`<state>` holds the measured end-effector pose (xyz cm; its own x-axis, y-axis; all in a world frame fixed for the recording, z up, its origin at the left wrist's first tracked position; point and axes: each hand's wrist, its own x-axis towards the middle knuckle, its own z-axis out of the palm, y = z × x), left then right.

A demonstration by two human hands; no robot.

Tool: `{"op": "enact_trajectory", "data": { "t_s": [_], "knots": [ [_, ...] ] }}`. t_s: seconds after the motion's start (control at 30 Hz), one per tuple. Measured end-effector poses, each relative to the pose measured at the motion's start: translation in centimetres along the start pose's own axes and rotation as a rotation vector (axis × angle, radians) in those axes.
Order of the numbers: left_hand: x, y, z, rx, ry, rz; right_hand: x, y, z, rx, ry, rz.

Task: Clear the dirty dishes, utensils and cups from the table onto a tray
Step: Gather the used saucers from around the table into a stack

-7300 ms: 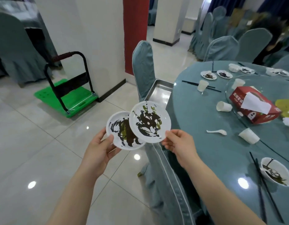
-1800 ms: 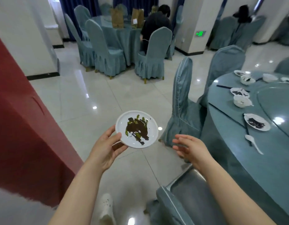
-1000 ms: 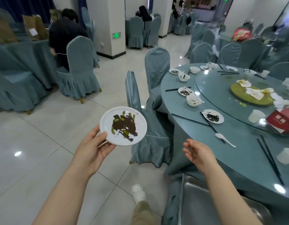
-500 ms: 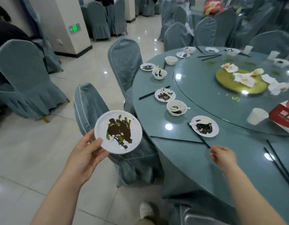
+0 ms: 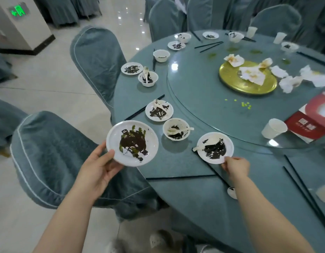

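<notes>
Head view, left to right: two chairs in ribbed grey-blue covers with pale piping stand at the table's edge, the nearer chair (image 5: 54, 157) cut off at the frame's left. The left hand (image 5: 98, 168) grips a round white plate (image 5: 132, 142) smeared with dark sauce and green streaks, thumb on the rim, fingers (image 5: 113, 169) curled beneath it; the plate is held in the air over the table's edge. On the teal tabletop (image 5: 194, 194) just beyond sit a second smeared plate (image 5: 159, 110) with a white spoon across it and a small round bowl (image 5: 176, 129) holding another spoon. Further right, the right hand (image 5: 235, 166) pinches the near rim of a third dirty plate (image 5: 215, 147), which also carries a spoon; whether this plate has left the tabletop cannot be told. A black chopstick (image 5: 180, 177) lies along the near edge. A white spoon (image 5: 232, 193) is half hidden behind the right forearm. On the glass turntable stand a paper cup (image 5: 273, 128), a red tissue box (image 5: 315, 119) cut by the frame, and a gold round tray (image 5: 247, 77) strewn with crumpled napkins. Far plates and cups are blurred.
</notes>
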<state>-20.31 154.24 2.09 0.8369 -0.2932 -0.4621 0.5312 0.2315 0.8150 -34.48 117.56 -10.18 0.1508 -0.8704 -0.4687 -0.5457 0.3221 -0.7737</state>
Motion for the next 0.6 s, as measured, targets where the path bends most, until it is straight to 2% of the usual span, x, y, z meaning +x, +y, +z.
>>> {"op": "enact_trajectory", "data": {
  "t_s": [0.13, 0.3, 0.4, 0.5, 0.6],
  "knots": [
    [2.4, -0.5, 0.6, -0.033, -0.02, -0.061, -1.4, 0.1, -1.3, -0.132, 0.133, -0.181],
    [4.6, -0.7, 0.7, 0.008, -0.092, -0.127, -5.2, 0.5, -2.1, 0.016, 0.169, -0.14],
    [5.7, -0.7, 0.4, 0.008, -0.11, -0.17, -7.9, 1.0, -1.4, 0.204, 0.11, -0.092],
    [6.5, -0.9, -0.1, 0.046, -0.128, -0.219, -11.4, 0.7, -0.1, 0.421, -0.026, -0.061],
    [6.8, -0.9, -0.5, 0.108, -0.174, -0.231, -14.7, -0.1, 1.9, 0.47, -0.162, -0.06]
  ]
}}
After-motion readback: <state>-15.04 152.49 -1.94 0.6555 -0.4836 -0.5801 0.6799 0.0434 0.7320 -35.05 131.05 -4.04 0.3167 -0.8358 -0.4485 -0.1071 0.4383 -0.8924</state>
